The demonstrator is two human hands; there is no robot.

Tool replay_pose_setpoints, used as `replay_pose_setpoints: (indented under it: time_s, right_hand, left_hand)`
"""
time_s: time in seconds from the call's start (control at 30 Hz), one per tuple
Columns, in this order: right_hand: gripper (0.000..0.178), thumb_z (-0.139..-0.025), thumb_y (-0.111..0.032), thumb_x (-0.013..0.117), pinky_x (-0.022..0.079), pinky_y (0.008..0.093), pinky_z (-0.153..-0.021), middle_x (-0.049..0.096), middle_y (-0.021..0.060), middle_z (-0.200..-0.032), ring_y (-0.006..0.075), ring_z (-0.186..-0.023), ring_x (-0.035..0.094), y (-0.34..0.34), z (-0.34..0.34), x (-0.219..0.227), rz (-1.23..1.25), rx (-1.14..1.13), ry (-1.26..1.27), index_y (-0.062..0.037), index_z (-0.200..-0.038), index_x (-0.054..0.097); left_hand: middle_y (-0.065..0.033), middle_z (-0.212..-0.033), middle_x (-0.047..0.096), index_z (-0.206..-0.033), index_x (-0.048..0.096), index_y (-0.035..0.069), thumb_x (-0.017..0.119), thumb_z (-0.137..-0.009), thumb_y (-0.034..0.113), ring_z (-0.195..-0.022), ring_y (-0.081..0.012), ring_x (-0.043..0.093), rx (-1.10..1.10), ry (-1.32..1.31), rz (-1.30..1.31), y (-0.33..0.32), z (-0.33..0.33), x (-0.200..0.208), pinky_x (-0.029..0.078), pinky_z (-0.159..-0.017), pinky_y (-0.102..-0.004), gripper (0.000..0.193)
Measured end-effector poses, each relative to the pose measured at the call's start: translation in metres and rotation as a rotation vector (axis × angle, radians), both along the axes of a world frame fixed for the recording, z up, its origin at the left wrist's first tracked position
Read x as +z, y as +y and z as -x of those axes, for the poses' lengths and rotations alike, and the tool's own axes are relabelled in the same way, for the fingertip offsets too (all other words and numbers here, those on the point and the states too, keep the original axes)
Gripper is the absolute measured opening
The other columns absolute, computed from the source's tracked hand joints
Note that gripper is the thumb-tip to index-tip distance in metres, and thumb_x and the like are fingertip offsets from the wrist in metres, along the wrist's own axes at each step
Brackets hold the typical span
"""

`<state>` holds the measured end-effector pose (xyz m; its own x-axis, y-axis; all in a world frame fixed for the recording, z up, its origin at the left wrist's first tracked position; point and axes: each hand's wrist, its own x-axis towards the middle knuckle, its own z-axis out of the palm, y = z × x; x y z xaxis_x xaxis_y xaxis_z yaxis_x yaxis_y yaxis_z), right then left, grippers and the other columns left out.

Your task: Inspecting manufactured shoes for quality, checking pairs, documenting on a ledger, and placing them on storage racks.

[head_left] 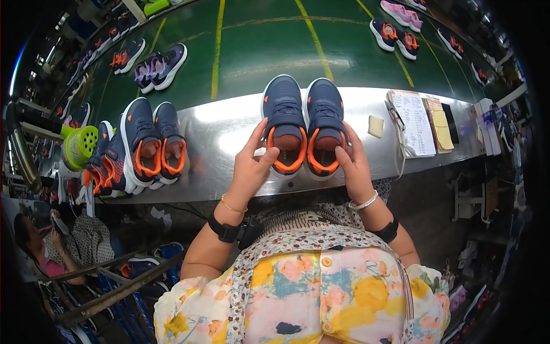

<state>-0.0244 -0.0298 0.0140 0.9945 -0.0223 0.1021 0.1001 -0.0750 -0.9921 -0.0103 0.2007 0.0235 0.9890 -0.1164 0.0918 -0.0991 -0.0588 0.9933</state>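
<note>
The person stands at a shiny metal bench (229, 132) with a pair of navy shoes with orange linings between the hands. The left hand (252, 163) grips the heel of the left navy shoe (283, 123), thumb against the orange collar and fingers stretched up along the shoe's outer side. The right hand (354, 166) grips the heel of the right navy shoe (325, 123) the same way, fingers lying up its outer side. Both shoes rest on the bench, touching each other side by side, toes pointing away from the person.

To the left of the left hand, a second pair of navy and orange shoes (153, 143) stands on the bench, tilted, with more of the same kind (106, 163) stacked against it nearer the bench's end. Beyond those, further left, a yellow-green perforated nozzle (80, 143) pokes in.

To the right of the right hand lie a small pale block (375, 126), then a notepad with handwriting (415, 120) and a yellow pad (440, 123) beside it.

Beyond the hands, past the far edge of the bench, runs a green conveyor belt with yellow lines (258, 46). On it sit a purple pair of shoes (160, 67), another navy pair (394, 37) and a pink pair (402, 14), all well apart from the hands.

Below and to the left of the left hand, another person (40, 249) sits lower down.
</note>
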Motion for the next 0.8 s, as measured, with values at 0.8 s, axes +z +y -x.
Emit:
replay_pose_setpoints:
  time_s: [0.8]
  right_hand:
    - [0.048, -0.066, -0.013, 0.072, 0.036, 0.0404, -0.091, 0.04, 0.0166, -0.12, 0.0319, -0.106, 0.041, -0.002, 0.002, 0.015, 0.749, -0.075, -0.335, -0.0126, -0.112, 0.058]
  left_hand:
    - [-0.0153, -0.128, 0.046, -0.128, 0.04, 0.004, 0.074, -0.06, 0.012, -0.112, -0.0321, 0.043, 0.217, -0.419, -0.651, 0.0, 0.002, -0.001, 0.035, -0.096, -0.0411, 0.076]
